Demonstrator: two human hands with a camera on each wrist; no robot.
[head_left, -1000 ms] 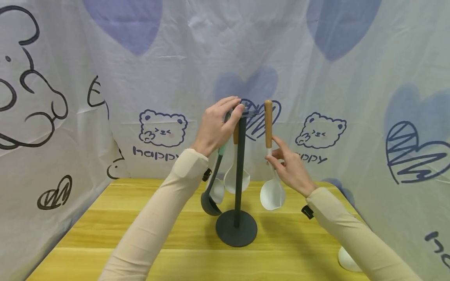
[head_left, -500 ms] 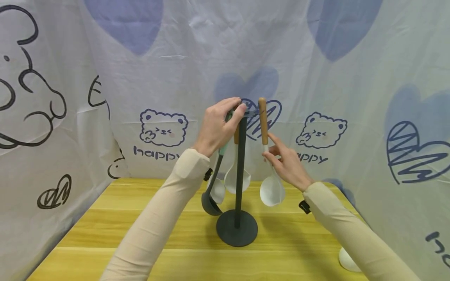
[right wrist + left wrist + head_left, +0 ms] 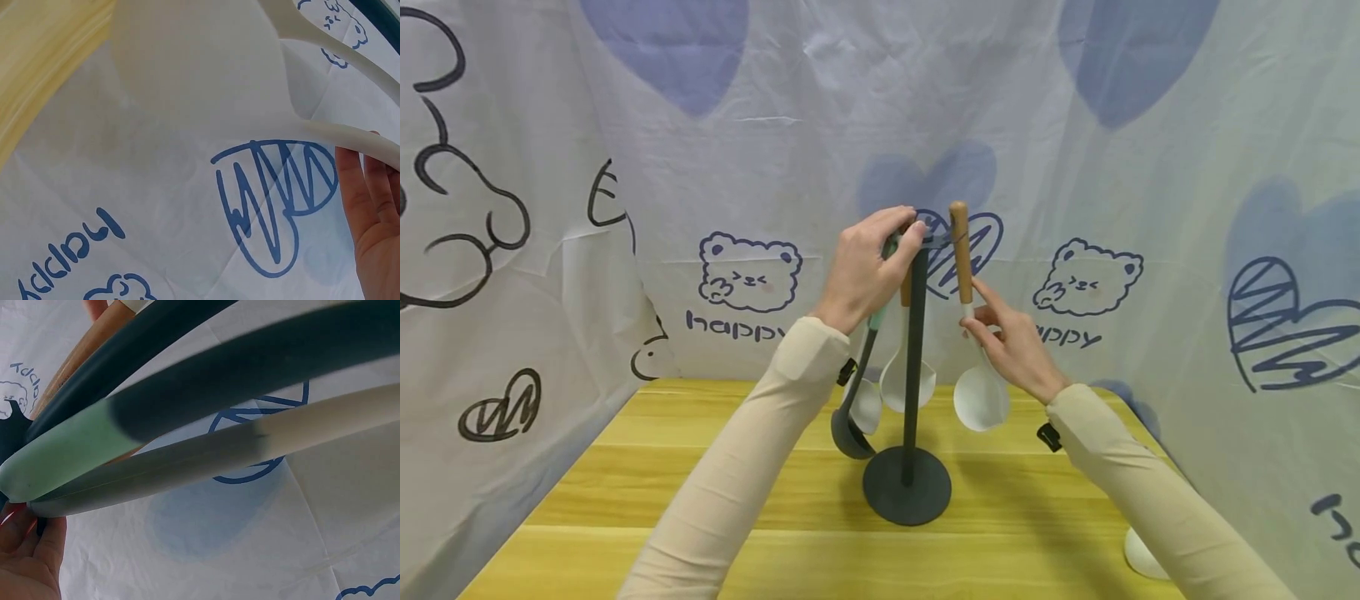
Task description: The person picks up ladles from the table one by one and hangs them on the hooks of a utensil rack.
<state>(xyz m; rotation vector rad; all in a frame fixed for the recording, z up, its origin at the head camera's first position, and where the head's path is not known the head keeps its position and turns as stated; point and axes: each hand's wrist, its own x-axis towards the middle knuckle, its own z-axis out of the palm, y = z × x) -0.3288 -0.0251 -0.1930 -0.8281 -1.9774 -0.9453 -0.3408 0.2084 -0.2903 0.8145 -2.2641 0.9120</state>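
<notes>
A dark utensil stand point(image 3: 913, 358) with a round base stands upright on the table. My left hand point(image 3: 868, 271) grips its top, fingers over the hooked ring. My right hand point(image 3: 1015, 346) pinches a white ladle point(image 3: 981, 398) by its shaft, just below the wooden handle point(image 3: 960, 250). The handle's top end is up beside the ring's right side; whether it is on a hook I cannot tell. On the stand's left hang a black ladle point(image 3: 852, 433) with a green handle point(image 3: 62, 450) and a pale utensil point(image 3: 867, 407). A white wooden-handled utensil point(image 3: 895, 383) hangs behind the pole.
The yellow wood-grain table point(image 3: 700, 500) has a printed white cloth point(image 3: 820, 125) hanging behind and at both sides. A white rounded object point(image 3: 1142, 557) lies at the table's right, partly hidden by the right sleeve.
My right hand has moved the white ladle left and slightly up, bringing its handle against the ring in view. My left hand has stayed on top of the stand.
</notes>
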